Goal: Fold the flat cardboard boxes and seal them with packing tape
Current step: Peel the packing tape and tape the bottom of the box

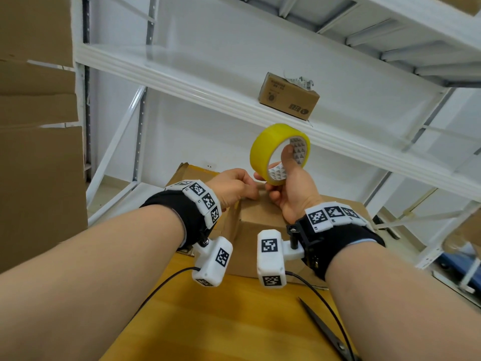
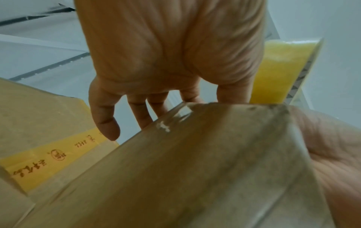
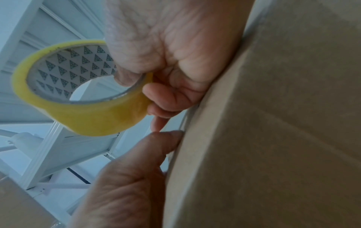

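Observation:
A small brown cardboard box point(image 1: 260, 230) stands on the wooden table point(image 1: 221, 321) in front of me. My right hand point(image 1: 289, 186) holds a yellow roll of packing tape point(image 1: 263, 149) just above the box's far top edge, thumb through the core and fingers under the roll point(image 3: 87, 117). My left hand point(image 1: 250, 191) lies over the same far edge, its thumb point(image 3: 168, 138) pressed against the cardboard point(image 3: 273, 138) and its fingers point(image 2: 105, 123) hanging fairly straight behind the edge. A clear glossy strip runs from the roll point(image 2: 277, 69) onto the box top point(image 2: 195, 177).
A second box with a printed yellow tape strip point(image 2: 48, 154) sits behind the first. Black scissors point(image 1: 328, 334) lie on the table at the lower right. White metal shelving point(image 1: 208, 82) rises ahead, with a small carton point(image 1: 289, 99) on it. Large cardboard sheets point(image 1: 36, 126) stand at the left.

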{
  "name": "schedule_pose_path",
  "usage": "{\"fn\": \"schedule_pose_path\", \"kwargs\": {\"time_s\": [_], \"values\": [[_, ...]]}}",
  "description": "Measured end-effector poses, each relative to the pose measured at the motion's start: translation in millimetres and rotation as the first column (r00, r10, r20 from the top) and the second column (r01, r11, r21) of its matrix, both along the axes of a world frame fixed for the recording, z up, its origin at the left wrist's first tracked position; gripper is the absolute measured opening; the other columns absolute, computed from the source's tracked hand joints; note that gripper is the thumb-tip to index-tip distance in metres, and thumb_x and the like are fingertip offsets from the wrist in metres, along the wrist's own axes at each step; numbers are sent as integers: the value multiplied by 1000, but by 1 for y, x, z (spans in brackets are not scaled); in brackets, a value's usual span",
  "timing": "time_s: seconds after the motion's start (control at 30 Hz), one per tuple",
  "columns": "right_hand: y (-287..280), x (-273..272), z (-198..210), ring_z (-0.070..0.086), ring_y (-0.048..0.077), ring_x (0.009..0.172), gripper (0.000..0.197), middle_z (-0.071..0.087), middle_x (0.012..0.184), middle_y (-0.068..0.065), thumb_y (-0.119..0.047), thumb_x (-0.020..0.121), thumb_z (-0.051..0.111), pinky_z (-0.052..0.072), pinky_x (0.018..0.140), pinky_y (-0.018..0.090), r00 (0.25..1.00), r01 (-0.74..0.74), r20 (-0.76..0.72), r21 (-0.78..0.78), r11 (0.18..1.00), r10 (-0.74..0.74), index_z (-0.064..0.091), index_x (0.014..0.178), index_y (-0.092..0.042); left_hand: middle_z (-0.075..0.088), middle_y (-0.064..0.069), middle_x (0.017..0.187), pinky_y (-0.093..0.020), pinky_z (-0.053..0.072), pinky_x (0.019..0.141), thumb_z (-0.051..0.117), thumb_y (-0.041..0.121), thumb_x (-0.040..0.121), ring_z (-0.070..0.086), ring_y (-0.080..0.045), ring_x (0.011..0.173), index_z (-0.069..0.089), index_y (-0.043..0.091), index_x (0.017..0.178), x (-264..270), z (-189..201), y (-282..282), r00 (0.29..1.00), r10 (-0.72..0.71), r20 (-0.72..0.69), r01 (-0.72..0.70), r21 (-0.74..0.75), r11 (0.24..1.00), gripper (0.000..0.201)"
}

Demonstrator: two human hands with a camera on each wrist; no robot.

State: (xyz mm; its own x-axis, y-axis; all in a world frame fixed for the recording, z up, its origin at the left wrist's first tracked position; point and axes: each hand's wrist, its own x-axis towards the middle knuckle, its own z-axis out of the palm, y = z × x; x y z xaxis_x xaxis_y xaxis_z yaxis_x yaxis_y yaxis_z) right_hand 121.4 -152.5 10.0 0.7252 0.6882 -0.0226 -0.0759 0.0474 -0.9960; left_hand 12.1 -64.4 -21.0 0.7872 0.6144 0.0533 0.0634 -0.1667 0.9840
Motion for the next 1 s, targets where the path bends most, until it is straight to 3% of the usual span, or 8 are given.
{"fn": "schedule_pose_path", "kwargs": {"time_s": [0.13,0.23,0.33,0.43,0.57,0.77,0.83,1.0], "values": [[-1,0,1,52,14,41,64,67,115,29,-67,91,49,34,34,19,1000,14,-7,6,1000,-13,62,107,-6,55,4,70,-13,33,39,80,23,74,49,-10,62,48,21,74,7,1,-2,1000,26,-6,-25,38,999,33],[-4,-4,5,55,13,39,66,68,116,26,-63,93,49,37,34,19,999,4,-48,43,999,-2,60,117,-3,51,6,70,-20,32,44,78,32,77,44,-7,62,46,22,78,3,4,-2,999,25,-36,-23,45,999,34],[-7,-6,12,57,12,41,66,71,101,23,-62,94,47,39,34,19,997,-31,-66,73,997,36,58,120,-2,57,2,92,-27,36,61,66,41,86,50,-11,82,53,21,93,-4,11,1,997,-12,-81,17,61,998,25],[-7,-7,17,50,13,47,65,73,81,16,-65,93,44,36,36,20,998,-53,-25,58,997,55,58,110,-4,58,-3,105,-33,41,79,64,26,88,52,-20,99,61,20,99,-10,21,6,997,18,-77,-10,98,995,12],[-9,-7,20,50,13,46,66,73,77,15,-67,92,43,37,36,21,999,-33,-21,56,998,34,59,105,-4,55,-2,126,-30,38,91,72,3,72,47,-14,114,58,21,110,-15,31,8,996,-18,90,17,9,1000,44],[-14,-12,22,59,16,52,63,70,67,8,-68,93,42,41,38,20,994,2,-112,75,997,7,63,103,-9,54,3,133,-35,27,109,84,17,64,35,-14,134,60,23,118,-16,45,-8,960,-162,227,161,24,987,59],[-16,-14,22,60,14,54,62,68,68,3,-68,92,43,42,39,21,993,-8,-120,76,997,17,65,104,-12,61,0,127,-42,32,111,87,25,58,46,-20,130,67,24,109,-13,46,-14,949,-197,247,198,20,980,54],[-15,-15,17,59,12,56,58,70,75,1,-67,93,44,40,38,21,992,-50,-110,71,996,58,67,98,-14,69,-13,100,-46,48,100,79,2,73,65,-28,98,63,2,111,-12,48,-24,947,-121,297,141,-48,989,40]]}}
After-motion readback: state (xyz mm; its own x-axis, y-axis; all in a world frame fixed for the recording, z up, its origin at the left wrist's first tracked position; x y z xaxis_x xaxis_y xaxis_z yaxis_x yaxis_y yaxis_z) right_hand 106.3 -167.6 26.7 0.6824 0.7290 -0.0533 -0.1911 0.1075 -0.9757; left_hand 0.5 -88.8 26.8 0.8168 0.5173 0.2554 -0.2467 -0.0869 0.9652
